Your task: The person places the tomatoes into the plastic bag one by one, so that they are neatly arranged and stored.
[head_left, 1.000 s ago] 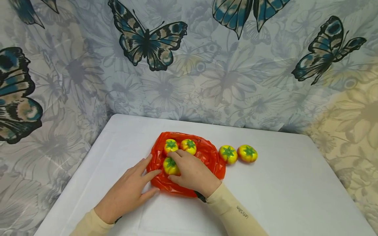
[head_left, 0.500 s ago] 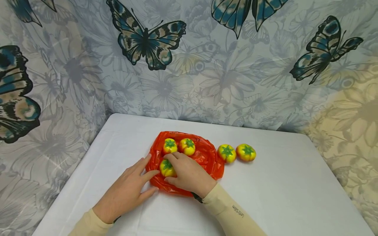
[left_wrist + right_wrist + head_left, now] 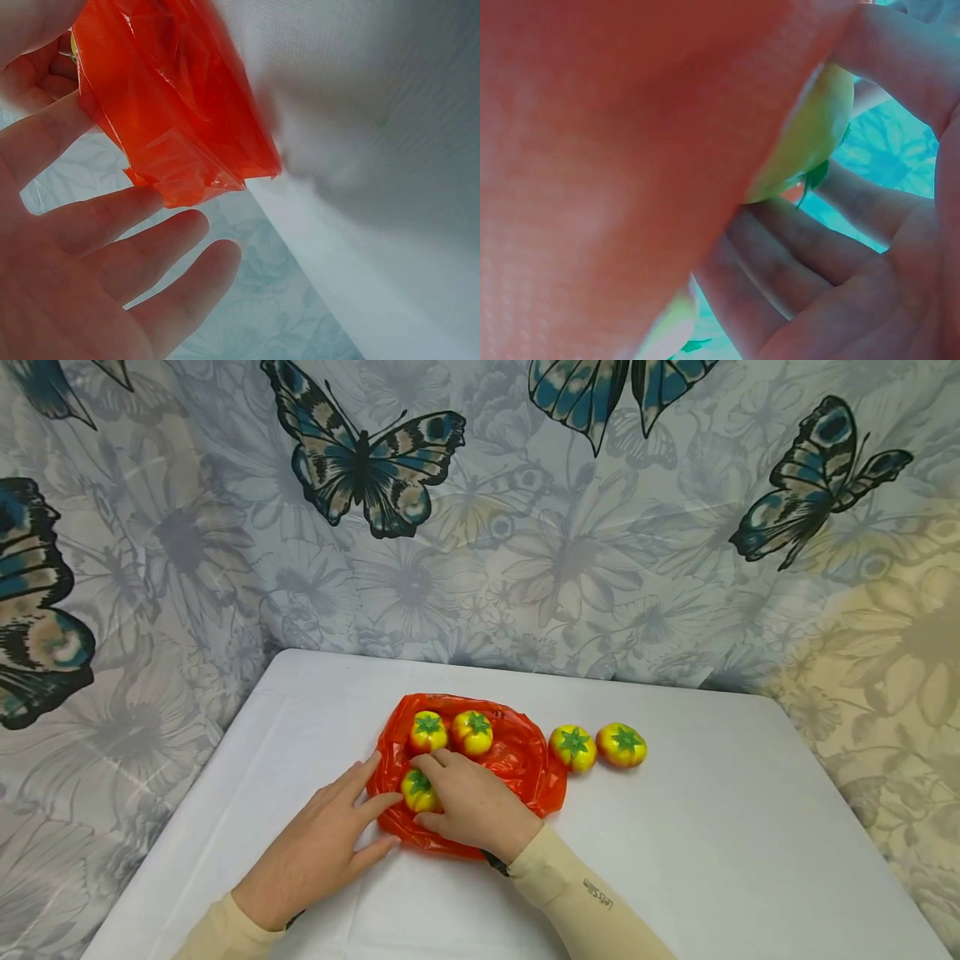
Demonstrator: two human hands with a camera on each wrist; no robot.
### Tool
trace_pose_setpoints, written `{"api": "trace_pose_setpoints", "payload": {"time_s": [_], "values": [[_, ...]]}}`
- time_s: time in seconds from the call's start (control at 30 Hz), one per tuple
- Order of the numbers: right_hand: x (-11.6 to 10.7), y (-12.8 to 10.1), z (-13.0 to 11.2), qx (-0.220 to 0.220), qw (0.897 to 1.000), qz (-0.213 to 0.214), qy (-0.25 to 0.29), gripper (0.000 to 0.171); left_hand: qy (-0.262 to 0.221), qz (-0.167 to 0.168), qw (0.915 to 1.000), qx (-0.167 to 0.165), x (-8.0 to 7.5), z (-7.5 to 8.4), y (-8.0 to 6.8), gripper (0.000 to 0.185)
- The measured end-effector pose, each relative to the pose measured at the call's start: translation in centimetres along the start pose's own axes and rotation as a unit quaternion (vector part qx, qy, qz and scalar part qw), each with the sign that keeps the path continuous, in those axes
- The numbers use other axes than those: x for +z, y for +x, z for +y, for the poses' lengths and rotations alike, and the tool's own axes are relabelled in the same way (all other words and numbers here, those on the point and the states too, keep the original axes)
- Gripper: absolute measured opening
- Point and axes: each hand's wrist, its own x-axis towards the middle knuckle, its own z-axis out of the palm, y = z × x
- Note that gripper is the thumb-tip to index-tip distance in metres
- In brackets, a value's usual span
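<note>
A red plastic bag (image 3: 521, 760) lies spread with its mouth upward on the white table. Inside it, at the near left, is a yellow toy fruit (image 3: 417, 792) with a green star-shaped leaf top. My right hand (image 3: 476, 802) grips this fruit between thumb and fingers; the right wrist view shows part of its yellow side (image 3: 810, 142). Two similar fruits, a left one (image 3: 428, 732) and a right one (image 3: 472, 732), sit behind it in the bag. My left hand (image 3: 315, 835) has its fingers extended and spread, touching the bag's left rim.
Two more yellow fruits, a nearer one (image 3: 573, 748) and a farther one (image 3: 622, 745), stand on the table (image 3: 712, 827) just right of the bag. A butterfly-patterned cloth (image 3: 495, 552) hangs behind the table and along its left side.
The right hand has moved slightly left within the bag, bringing the gripped fruit toward the left rim. The left hand stays at the rim. The whole head view has shifted a little.
</note>
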Motion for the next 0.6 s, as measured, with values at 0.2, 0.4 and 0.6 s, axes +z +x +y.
{"api": "trace_pose_setpoints", "payload": {"time_s": [0.2,0.4,0.6], "values": [[-0.2,-0.1,0.1,-0.001,1.0,0.001,0.003,0.068,0.001,0.0,1.0,0.002,-0.1,0.1,0.1,0.053],[-1.4,-0.8,0.6,0.0,1.0,0.002,0.027,0.072,0.0,0.002,1.0,0.007,-0.1,0.2,0.0,0.053],[-4.2,-3.0,3.1,0.014,0.997,0.038,0.061,0.067,-0.007,0.0,1.0,0.003,-0.2,0.3,-0.1,0.052]]}}
